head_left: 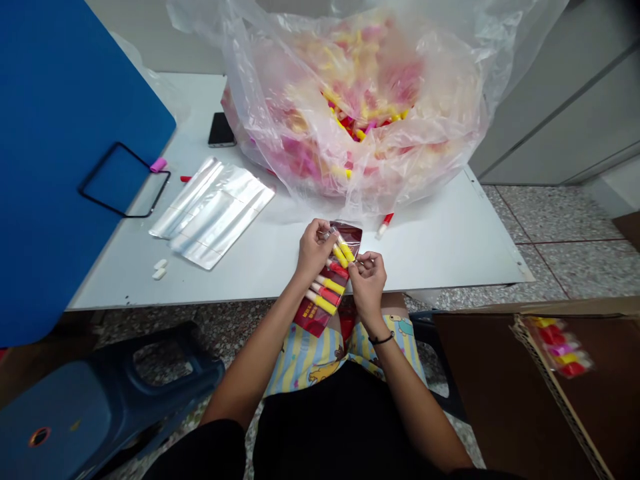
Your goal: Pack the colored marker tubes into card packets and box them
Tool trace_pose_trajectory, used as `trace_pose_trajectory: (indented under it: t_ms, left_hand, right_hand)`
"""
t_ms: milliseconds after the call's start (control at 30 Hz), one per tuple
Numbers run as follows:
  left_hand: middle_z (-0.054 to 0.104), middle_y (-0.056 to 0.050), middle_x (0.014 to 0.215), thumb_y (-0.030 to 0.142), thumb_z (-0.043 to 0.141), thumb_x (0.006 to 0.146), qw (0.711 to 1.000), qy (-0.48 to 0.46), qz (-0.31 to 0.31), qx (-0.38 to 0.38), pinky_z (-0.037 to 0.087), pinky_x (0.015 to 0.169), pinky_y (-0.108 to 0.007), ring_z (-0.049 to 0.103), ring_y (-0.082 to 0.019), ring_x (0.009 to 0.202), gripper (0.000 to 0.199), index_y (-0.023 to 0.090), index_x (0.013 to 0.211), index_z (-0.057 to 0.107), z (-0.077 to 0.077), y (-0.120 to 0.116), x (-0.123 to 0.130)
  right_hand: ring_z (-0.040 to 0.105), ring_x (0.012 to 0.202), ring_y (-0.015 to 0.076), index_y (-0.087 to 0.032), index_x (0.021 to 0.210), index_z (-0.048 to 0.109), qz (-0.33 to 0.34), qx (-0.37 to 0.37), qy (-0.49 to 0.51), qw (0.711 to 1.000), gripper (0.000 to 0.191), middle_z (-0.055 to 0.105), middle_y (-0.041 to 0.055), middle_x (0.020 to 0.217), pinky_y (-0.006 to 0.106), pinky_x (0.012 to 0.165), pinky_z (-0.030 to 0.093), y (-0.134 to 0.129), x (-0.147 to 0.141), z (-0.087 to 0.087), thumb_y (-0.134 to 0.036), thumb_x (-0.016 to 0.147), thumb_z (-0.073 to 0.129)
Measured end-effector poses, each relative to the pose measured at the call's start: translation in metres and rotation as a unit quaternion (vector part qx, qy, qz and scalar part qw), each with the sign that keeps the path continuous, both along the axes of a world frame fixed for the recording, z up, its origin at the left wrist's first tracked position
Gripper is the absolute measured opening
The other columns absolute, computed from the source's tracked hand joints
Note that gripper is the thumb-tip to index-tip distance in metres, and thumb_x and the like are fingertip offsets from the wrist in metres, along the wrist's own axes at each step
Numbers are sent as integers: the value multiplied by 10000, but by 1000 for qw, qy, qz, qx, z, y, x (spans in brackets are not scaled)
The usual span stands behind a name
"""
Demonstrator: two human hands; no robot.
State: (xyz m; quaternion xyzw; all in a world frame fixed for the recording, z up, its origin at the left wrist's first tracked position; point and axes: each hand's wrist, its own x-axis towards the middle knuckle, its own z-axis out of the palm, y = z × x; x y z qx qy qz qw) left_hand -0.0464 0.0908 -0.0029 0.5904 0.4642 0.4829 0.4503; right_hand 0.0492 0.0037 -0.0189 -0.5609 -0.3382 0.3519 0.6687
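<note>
Both of my hands hold a clear packet (320, 303) at the table's front edge, over my lap. It has a dark red card with yellow print and a row of small capped tubes, yellow or red at one end and whitish at the other. My left hand (316, 252) pinches the packet's upper left side, beside two yellow tubes (343, 252). On the opposite edge, the fingers of my right hand (369, 279) are closed near the ends of those tubes. Fingers partly cover the packet's upper part.
A big clear plastic bag (440, 150) full of coloured tubes stands on the white table (450, 247). One loose red tube (385, 225) lies before it. Clear sleeves (215, 213), a phone (221, 129) and white bits (159, 269) lie left. A cardboard box (480, 373) holding a filled packet (563, 347) stands right.
</note>
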Motion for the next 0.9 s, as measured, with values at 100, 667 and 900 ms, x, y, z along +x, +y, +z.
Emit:
trace_pose_trajectory:
  t_ms: [100, 667, 900]
  left_hand:
    - [527, 23, 780, 308, 618, 763, 1000, -18, -2, -18, 430, 589, -195, 501, -94, 624, 172, 202, 813, 493, 0, -2, 1]
    - [415, 45, 759, 248, 555, 816, 1000, -17, 12, -2, 394, 510, -168, 429, -65, 547, 143, 228, 828, 414, 7, -13, 2]
    - [448, 36, 735, 224, 520, 837, 1000, -2, 1, 20, 407, 551, -193, 458, -84, 568, 79, 224, 842, 441, 3, -16, -2]
  right_hand:
    - [541, 640, 97, -227, 880, 368, 16, -10, 19, 1000, 285, 503, -38, 762, 217, 610, 468, 2, 3, 0, -245, 706, 593]
    - [632, 775, 179, -150, 896, 641, -21, -76, 121, 990, 250, 691, 55, 881, 319, 721, 525, 8, 7, 14, -323, 721, 603]
    - [576, 635, 123, -193, 794, 489, -45, -36, 104, 993, 197, 603, -27, 689, 248, 627, 481, 9, 10, 9, -294, 700, 629]
